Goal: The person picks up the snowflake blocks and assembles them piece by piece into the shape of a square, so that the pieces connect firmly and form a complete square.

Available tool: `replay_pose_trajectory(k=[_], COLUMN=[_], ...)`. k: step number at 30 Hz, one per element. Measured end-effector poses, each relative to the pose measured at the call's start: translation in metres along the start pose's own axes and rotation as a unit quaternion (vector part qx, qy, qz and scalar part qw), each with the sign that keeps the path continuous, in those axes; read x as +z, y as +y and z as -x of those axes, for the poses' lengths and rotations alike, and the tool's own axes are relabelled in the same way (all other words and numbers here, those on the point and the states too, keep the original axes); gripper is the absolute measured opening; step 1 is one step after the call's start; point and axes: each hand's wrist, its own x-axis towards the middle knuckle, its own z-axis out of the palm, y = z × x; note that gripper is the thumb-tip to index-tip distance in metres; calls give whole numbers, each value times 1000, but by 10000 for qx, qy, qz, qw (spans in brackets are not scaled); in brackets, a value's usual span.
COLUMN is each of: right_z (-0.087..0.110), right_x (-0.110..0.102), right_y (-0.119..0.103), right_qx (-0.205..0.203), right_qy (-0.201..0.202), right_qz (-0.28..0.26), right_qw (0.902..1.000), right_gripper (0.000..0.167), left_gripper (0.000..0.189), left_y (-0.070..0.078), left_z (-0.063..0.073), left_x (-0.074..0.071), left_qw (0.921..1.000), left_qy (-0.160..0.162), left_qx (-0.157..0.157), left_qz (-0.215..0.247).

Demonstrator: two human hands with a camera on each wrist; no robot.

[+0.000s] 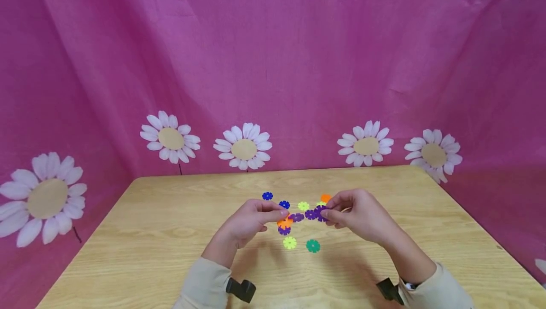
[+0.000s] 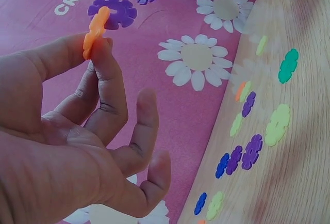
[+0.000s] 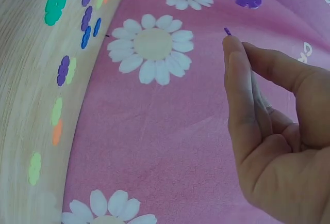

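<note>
My left hand (image 1: 255,221) pinches an orange notched plastic disc (image 2: 96,32) between thumb and fingertips, above the table. Slotted at an angle to that disc is a purple notched disc (image 2: 117,13), seen nearly flat in the left wrist view. Opposite it, my right hand (image 1: 362,215) pinches a second purple disc (image 1: 320,213), which the right wrist view shows only as a thin edge past the fingertips. The two hands face each other, and the left wrist view shows a gap between the purple discs. The right hand's lower fingers are curled inward.
Loose notched discs lie on the wooden table (image 1: 170,233) beneath and around the hands: a green disc (image 1: 313,246), a yellow-green disc (image 1: 289,242), a blue disc (image 1: 267,195) and several others. Behind the table hangs a pink cloth (image 1: 273,62) printed with daisies.
</note>
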Motion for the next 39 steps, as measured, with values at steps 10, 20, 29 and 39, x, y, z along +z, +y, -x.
replay_pose_trajectory(k=[10, 20, 29, 39], right_z=[3, 5, 5, 3], right_x=[1, 5, 6, 5], right_y=[-2, -6, -7, -4], right_qx=[-60, 99, 164, 280], right_qy=[-446, -715, -760, -821], right_qz=[-993, -1565, -1697, -1820], right_qw=[9940, 9850, 9824, 9795], right_gripper=[22, 27, 29, 30], left_gripper=[31, 33, 31, 32], left_y=[-1, -1, -2, -1], left_z=[1, 0, 0, 0], left_x=[1, 3, 3, 4], left_qw=[9999, 9998, 9995, 9996], left_qy=[-54, -152, -239, -225], left_qx=[100, 147, 190, 136], left_qz=[11, 36, 82, 67])
